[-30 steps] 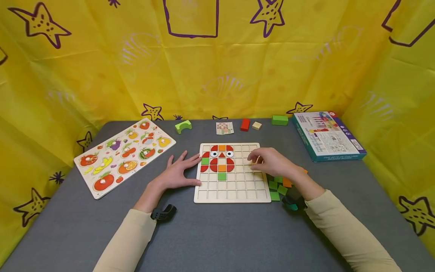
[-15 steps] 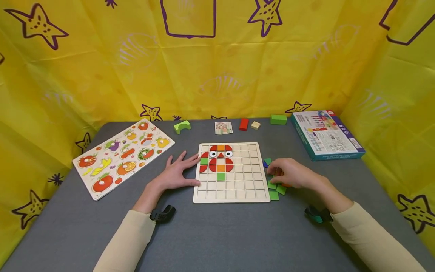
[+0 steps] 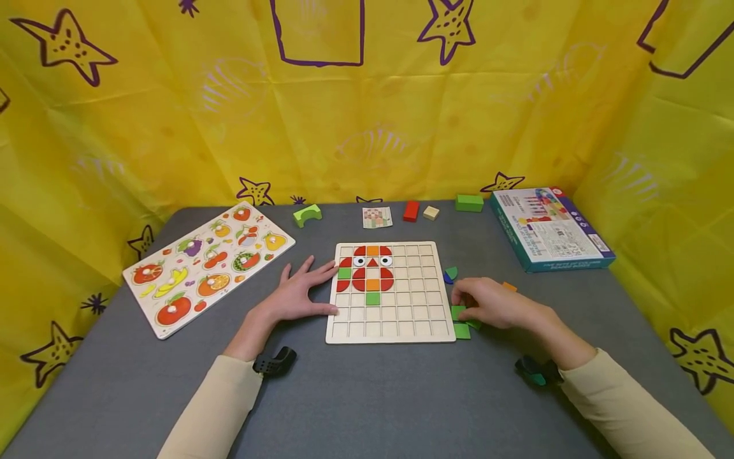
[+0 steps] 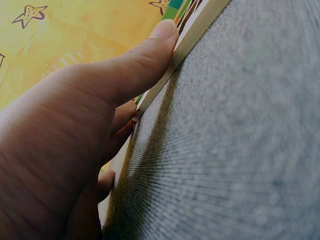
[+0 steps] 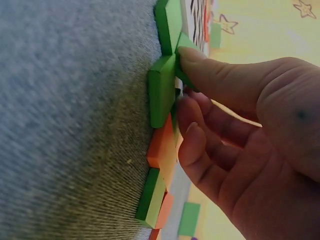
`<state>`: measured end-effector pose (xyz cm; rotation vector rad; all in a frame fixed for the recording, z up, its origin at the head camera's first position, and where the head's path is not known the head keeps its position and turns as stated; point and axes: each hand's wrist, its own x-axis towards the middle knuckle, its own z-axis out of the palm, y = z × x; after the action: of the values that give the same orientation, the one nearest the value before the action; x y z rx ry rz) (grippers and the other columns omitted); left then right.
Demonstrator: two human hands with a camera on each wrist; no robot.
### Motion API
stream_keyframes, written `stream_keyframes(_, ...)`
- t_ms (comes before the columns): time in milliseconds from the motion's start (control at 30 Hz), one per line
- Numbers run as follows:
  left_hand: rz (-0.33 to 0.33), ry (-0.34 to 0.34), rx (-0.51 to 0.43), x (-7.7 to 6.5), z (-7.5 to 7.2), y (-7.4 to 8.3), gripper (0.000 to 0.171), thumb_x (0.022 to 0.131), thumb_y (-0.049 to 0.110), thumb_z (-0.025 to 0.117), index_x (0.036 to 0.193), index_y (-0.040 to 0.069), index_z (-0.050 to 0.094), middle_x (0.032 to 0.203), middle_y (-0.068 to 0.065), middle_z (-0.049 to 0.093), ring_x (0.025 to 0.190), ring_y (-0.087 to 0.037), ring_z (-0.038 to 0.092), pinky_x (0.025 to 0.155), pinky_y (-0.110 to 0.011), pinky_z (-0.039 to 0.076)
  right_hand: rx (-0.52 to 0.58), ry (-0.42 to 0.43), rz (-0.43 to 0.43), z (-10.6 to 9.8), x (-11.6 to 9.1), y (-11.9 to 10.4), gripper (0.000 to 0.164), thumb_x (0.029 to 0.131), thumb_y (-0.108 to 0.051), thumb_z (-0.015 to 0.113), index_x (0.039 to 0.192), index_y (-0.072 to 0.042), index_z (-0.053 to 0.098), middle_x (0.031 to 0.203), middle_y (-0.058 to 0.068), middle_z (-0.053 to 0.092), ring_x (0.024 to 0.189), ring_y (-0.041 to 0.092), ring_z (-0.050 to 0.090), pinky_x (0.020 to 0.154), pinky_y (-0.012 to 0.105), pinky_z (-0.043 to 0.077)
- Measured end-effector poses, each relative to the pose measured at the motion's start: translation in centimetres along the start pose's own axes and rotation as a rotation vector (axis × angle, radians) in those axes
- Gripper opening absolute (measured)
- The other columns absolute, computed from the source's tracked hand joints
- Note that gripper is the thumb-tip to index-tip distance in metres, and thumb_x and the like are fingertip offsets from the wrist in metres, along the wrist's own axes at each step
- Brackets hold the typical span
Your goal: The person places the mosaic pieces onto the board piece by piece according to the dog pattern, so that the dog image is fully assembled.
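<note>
Left of the grid board (image 3: pixel 404 312) we see a fruit puzzle (image 3: pixel 192 270) on the bench (image 3: pixel 390 395); our left hand (image 3: pixel 298 294) touches the board's left edge, fingers spread apart; right of the board our right hand (image 3: pixel 494 303) has curled fingers, thumb on a green tile (image 5: pixel 184 75); whether it pinches we cannot tell; farther right lies a box (image 3: pixel 553 229).
</note>
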<state>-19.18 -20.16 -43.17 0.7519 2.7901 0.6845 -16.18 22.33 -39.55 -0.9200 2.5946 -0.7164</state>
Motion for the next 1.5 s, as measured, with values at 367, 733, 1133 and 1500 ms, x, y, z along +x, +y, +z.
stream_keyframes(367,-0.011,-0.006,-0.001,0.0,0.0,0.2,0.096,0.080,0.063,0.077,0.157,0.020,0.040,0.164,0.003,0.029,0.152,-0.040,0.004,0.111,-0.069,-0.009,0.095,0.049,-0.025,-1.1,2.2,-1.5,0.008,0.093,-0.008,0.073,0.097,-0.011,0.067,0.085,-0.005,0.061,0.077,0.015,0.056,0.070,0.030,0.050)
stream_keyframes(733,-0.017,-0.008,-0.002,0.0,-0.1,0.3,0.096,0.080,0.062,0.077,0.157,0.020,0.039,0.164,0.001,0.029,0.152,-0.040,0.004,0.110,-0.070,-0.009,0.131,0.082,-0.110,2.1,7.5,-6.2,0.009,0.093,-0.007,0.074,0.099,-0.012,0.070,0.090,-0.006,0.064,0.083,0.014,0.058,0.079,0.033,0.051)
stream_keyframes(1133,-0.023,-0.012,-0.014,0.0,-0.2,0.5,0.096,0.080,0.061,0.078,0.157,0.019,0.040,0.164,0.001,0.029,0.152,-0.041,0.004,0.110,-0.070,-0.009,0.074,0.046,-0.151,4.7,10.2,-8.7,0.004,0.092,-0.006,0.073,0.094,-0.010,0.071,0.083,-0.007,0.061,0.076,0.012,0.055,0.074,0.029,0.049)
stream_keyframes(1500,-0.018,-0.011,-0.001,0.0,-0.1,0.3,0.095,0.081,0.062,0.077,0.157,0.020,0.039,0.164,0.002,0.029,0.152,-0.041,0.004,0.110,-0.070,-0.009,-0.010,0.076,-0.166,5.2,10.1,-8.9,0.006,0.091,-0.010,0.077,0.088,-0.012,0.072,0.084,-0.006,0.059,0.078,0.013,0.054,0.074,0.030,0.049)
